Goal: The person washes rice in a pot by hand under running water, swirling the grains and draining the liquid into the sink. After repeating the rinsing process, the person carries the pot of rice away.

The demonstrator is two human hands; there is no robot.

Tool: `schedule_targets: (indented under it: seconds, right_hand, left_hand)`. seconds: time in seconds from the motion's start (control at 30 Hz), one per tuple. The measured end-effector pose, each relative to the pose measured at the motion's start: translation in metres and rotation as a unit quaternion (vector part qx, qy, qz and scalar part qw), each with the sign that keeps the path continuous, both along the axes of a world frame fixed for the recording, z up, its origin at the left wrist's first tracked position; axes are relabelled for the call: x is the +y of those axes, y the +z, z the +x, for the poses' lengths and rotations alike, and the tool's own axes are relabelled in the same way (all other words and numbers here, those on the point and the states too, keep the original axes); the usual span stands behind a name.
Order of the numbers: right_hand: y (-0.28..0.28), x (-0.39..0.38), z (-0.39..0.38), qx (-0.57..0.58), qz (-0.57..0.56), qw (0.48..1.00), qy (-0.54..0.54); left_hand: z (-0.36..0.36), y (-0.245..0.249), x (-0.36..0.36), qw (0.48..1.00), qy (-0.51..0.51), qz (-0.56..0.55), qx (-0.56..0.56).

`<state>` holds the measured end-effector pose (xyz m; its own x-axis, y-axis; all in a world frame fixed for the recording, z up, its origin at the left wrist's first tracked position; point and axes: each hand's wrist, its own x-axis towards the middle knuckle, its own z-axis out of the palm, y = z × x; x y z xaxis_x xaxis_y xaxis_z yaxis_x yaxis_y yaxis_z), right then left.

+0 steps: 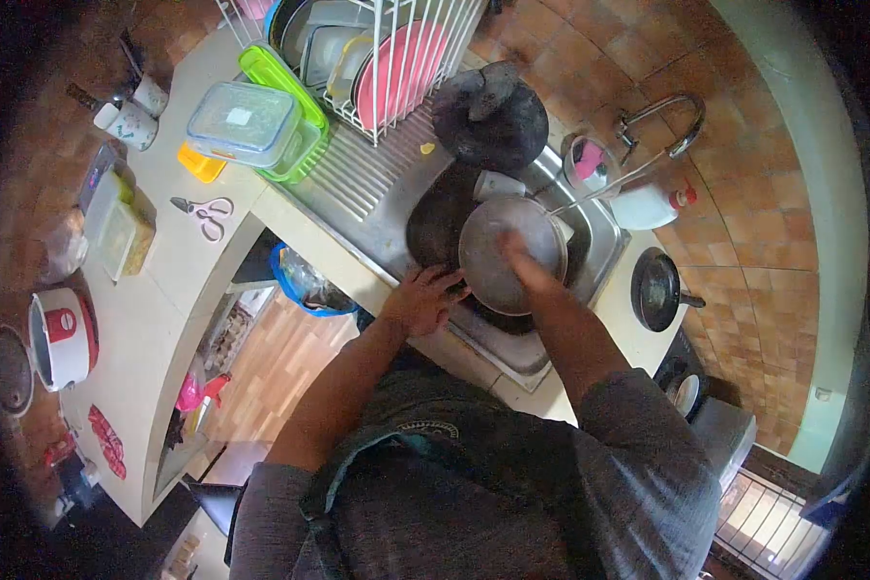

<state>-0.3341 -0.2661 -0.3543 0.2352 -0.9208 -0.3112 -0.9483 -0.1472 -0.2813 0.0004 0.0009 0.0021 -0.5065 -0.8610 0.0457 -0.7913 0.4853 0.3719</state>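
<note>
My left hand (pixel 423 302) is at the sink's front edge with its fingers spread, the fingertips beside the rim of a round grey metal pan (pixel 488 275). Inside that pan is my right hand (pixel 520 253), blurred, so its fingers and anything under them cannot be made out. The pan sits over the steel sink (pixel 604 253). Behind it lies a white cup (pixel 499 186), and a dark blackened pan (pixel 491 116) rests at the back of the sink. A chrome faucet (pixel 684 145) reaches over from the wall.
A white dish rack (pixel 396 82) stands beyond the ribbed drainboard (pixel 358 179). Clear containers (pixel 244 121) and scissors (pixel 206 211) are on the left counter. Right of the sink are a white bottle (pixel 645 207) and a small black pan (pixel 656 290).
</note>
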Motion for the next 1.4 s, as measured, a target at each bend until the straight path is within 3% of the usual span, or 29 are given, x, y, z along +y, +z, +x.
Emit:
schedule_targets:
  seconds: [0.07, 0.1, 0.13, 0.2, 0.27, 0.3, 0.33, 0.57, 0.9, 1.37, 1.4]
  right_hand:
    - [0.009, 0.011, -0.002, 0.010, 0.003, 1.000, 0.027]
    - [0.030, 0.070, -0.048, 0.016, 0.005, 0.999, 0.040]
    - [0.017, 0.011, 0.022, 0.021, 0.007, 0.998, 0.053]
    - [0.023, 0.018, 0.039, 0.033, 0.011, 0.996, 0.079]
    - [0.028, 0.035, 0.043, 0.045, 0.014, 0.993, 0.105]
    - [0.051, 0.068, -0.006, 0.051, 0.016, 0.992, 0.118]
    - [0.040, 0.047, 0.050, 0.056, 0.017, 0.990, 0.131]
    - [0.081, 0.093, 0.037, 0.095, 0.025, 0.971, 0.220]
    - [0.158, 0.076, 0.015, 0.147, 0.034, 0.928, 0.342]
    - [0.250, 0.056, 0.058, 0.213, 0.053, 0.835, 0.505]
    - [0.192, 0.065, 0.031, 0.213, 0.052, 0.834, 0.506]
  left_hand:
    - [0.000, -0.002, 0.000, 1.000, 0.000, -0.009, 0.006]
    - [0.000, -0.002, 0.000, 1.000, 0.001, -0.003, -0.003]
    - [-0.001, -0.002, 0.000, 1.000, 0.001, 0.003, -0.011]
    - [-0.001, -0.003, 0.000, 1.000, 0.001, 0.006, -0.006]
    - [-0.002, -0.003, -0.001, 1.000, 0.001, 0.008, 0.000]
    - [-0.002, -0.001, -0.001, 1.000, 0.002, 0.022, -0.002]
    - [-0.002, 0.002, -0.001, 0.999, 0.004, 0.036, -0.004]
    - [-0.001, 0.007, 0.000, 1.000, 0.004, 0.013, -0.004]
    - [-0.001, 0.001, -0.001, 1.000, 0.003, 0.020, -0.007]
    - [0.000, -0.006, 0.002, 0.999, 0.009, -0.027, 0.040]
    - [-0.001, -0.008, 0.002, 0.999, 0.012, -0.033, 0.038]
